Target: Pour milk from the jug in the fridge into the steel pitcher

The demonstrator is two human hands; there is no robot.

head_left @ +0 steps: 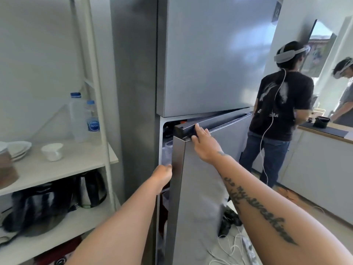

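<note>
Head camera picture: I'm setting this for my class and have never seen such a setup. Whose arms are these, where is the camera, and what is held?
There is no machine here. The one picture comes from a camera worn on a person's head, looking forward and down, so the two bare arms are the wearer's own. The left hand grips the side edge of the lower fridge door, curling round it; the right hand holds the door's top corner. The door stands slightly ajar. No milk jug or pitcher shows yet. On the shelf to the left stand plates, a bowl and two water bottles; a kettle sits below. Another person stands at a counter to the right.
</note>
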